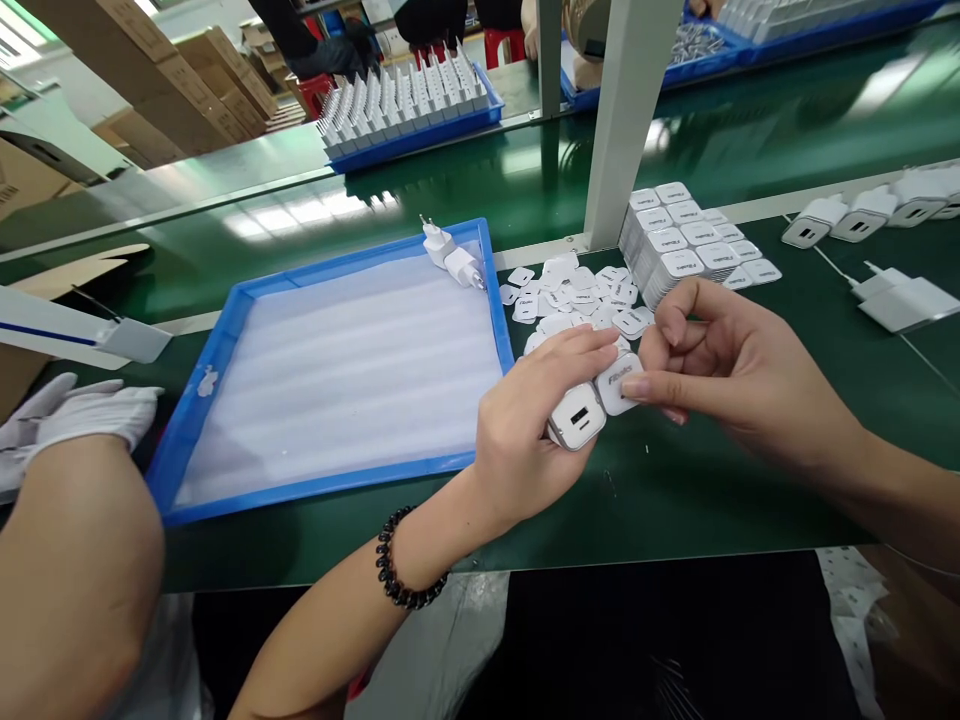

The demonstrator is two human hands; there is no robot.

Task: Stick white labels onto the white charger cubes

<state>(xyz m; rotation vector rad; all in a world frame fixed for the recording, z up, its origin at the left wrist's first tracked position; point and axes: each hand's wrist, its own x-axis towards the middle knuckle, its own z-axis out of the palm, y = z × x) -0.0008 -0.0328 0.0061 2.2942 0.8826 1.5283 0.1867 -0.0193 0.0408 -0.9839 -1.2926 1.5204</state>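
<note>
My left hand (529,425) is wrapped round a white USB wall charger (578,416), its port face turned towards me. In my right hand (739,360), a thin white square card with printed lettering (616,386) is pinched between thumb and fingers. The card is beside the charger's port face, close to its upper right edge; whether they touch I cannot tell. Behind my hands lies a loose heap of similar white cards (574,290). Neat stacks of printed cards (684,240) stand just beyond my right hand.
A blue tray (315,491) lined with white sheet lies left, with white plug chargers (454,257) at its far right corner. More chargers (862,215) line the right side. A metal post (619,120) rises behind the cards. A co-worker's gloved hand (90,415) is at far left.
</note>
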